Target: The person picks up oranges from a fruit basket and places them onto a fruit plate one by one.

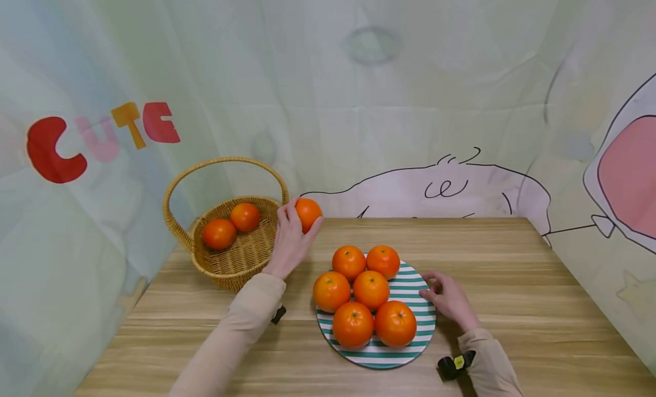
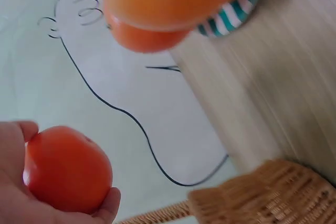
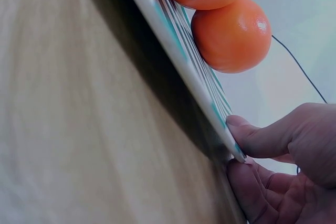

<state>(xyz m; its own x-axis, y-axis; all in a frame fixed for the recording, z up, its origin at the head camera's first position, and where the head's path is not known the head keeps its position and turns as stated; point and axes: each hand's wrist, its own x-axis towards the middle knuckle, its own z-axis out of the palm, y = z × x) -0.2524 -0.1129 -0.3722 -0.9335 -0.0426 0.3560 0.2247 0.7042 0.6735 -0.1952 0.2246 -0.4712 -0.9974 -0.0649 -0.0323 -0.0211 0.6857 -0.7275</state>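
My left hand (image 1: 291, 237) grips an orange (image 1: 308, 215) between thumb and fingers, raised beside the right rim of a wicker basket (image 1: 241, 260). In the left wrist view, the fingers wrap the side of this orange (image 2: 71, 169). Two oranges (image 1: 219, 234) lie inside the basket, toward its left and back. A round flat plate (image 1: 410, 289) with green and white stripes bears several more oranges (image 1: 371, 290). At the plate's right edge, my right hand (image 1: 450, 297) pinches the rim, thumb on top and fingers beneath, as the right wrist view shows.
The basket's tall arched handle (image 1: 225, 160) rises over its opening, close to the left hand. Under everything is a wood-grain table (image 1: 492, 260), its back edge against a printed curtain (image 1: 328, 129). More curtain hangs along the left and right sides.
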